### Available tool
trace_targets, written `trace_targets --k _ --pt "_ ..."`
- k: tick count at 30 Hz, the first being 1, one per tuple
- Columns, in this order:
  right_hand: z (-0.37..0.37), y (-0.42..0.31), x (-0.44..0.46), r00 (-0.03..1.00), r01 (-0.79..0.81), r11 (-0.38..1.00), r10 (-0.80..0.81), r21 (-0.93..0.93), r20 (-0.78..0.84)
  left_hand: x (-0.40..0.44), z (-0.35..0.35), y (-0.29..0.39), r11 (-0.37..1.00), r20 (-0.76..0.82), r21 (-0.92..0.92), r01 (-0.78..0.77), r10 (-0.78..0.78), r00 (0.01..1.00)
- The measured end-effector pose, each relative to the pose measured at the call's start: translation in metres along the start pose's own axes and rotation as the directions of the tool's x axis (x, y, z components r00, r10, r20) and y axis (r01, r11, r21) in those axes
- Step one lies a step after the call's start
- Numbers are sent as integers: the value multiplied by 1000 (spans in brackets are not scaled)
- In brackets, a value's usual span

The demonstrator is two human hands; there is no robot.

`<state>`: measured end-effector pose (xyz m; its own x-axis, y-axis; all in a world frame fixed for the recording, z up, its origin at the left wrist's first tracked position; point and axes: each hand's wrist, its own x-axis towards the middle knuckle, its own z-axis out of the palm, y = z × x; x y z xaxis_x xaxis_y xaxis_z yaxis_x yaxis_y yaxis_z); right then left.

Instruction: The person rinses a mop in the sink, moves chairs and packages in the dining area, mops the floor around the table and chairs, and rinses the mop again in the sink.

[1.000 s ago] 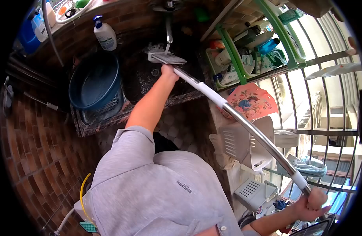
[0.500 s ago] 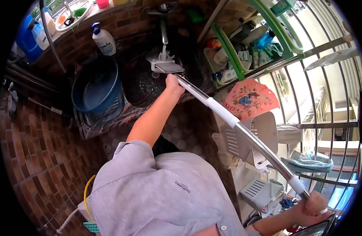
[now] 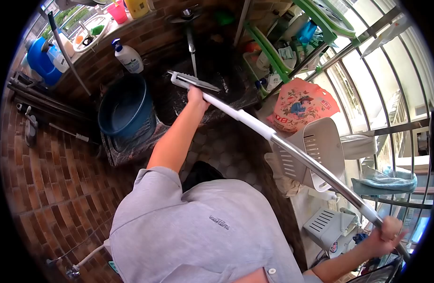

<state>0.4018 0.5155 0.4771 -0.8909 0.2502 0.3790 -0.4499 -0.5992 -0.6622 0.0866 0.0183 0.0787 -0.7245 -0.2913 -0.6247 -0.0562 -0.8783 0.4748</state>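
while the long-handled mop (image 3: 311, 162) slants across the view, its flat white head (image 3: 193, 81) lies just past the left hand (image 3: 196, 98), over the dark sink (image 3: 170, 100). the left fingers are curled around the pole right below the head, though part of the grip is hidden. the right hand (image 3: 385, 233) is wrapped around the pole near its far end, with one digit sticking out sideways. water runs from the tap (image 3: 191, 41) down to the head; whether it strikes it or falls behind, i cannot tell.

the blue basin (image 3: 123, 109), dark inside, sits left of the sink. the green rack (image 3: 270, 52) holds several bottles, a blue bottle (image 3: 306, 32) among them. a grey slotted basket (image 3: 331, 141) stands partly behind the pole, just below a pink bag (image 3: 297, 106).

a pump bottle (image 3: 129, 59) stands behind the basin, and a teal cloth (image 3: 384, 181) hangs by the window bars. the left forearm covers part of the sink's edge.
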Motion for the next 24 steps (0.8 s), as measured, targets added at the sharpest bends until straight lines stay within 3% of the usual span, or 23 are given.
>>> trace_targets --k 1,2,3,5,7,9,10,12,13,14,15,17,19,20,21,22,23,24 --pt "-20 -61 0 999 16 999 -15 30 -33 0 1 16 999 31 -45 6 -5 1000" --pt "-41 -111 0 998 -45 999 45 6 45 6 4 24 999 24 -50 -15 17 1000" --pt "-44 -101 4 998 -50 999 49 7 49 9 4 28 998 12 -56 -33 33 999" --pt "-49 -48 1 988 117 991 -123 -62 -96 29 1 16 990 11 -105 -95 97 995" --pt "-12 72 3 965 184 975 -204 -126 -167 -42 36 -2 1000 -102 11 -14 15 995" --pt "33 134 -3 997 64 990 -68 -127 -26 -76 44 -11 999 -177 13 50 -47 983" --pt "31 123 -4 996 81 981 -76 -175 35 -57 33 -8 999 -132 26 39 -35 991" --pt "-3 45 1 992 103 984 -113 -145 -61 -27 24 12 998 -49 60 -22 25 998" --pt "-28 -13 5 996 66 998 -67 -22 -63 1 10 20 997 -5 -57 -48 48 999" --pt "-35 -57 6 993 73 992 -82 -99 -84 18 -6 34 996 25 -72 -44 46 999" --pt "-35 -58 9 993 80 992 -87 -96 -73 23 -6 45 995 63 -92 -39 45 997" --pt "-40 -60 9 995 20 999 -24 -39 -96 29 -1 41 997 -18 -56 -54 53 998" --pt "-45 7 3 974 195 975 -205 -104 -101 25 -3 11 991 92 -77 -111 118 989" --pt "-26 63 2 993 119 992 -120 -45 -19 -21 19 -1 992 14 4 -125 125 992" --pt "2 115 -3 994 92 995 -94 -39 -60 -45 29 -18 997 -102 -37 -74 70 992" --pt "8 142 -9 991 10 1000 -7 -25 136 -57 25 -25 995 -55 -94 -12 7 998" --pt "4 141 -15 991 2 1000 1 -23 135 -66 22 -28 987 -3 -156 49 -50 999" --pt "-1 139 -20 985 22 981 11 -193 171 -79 26 -22 986 -1 -161 39 -40 999"
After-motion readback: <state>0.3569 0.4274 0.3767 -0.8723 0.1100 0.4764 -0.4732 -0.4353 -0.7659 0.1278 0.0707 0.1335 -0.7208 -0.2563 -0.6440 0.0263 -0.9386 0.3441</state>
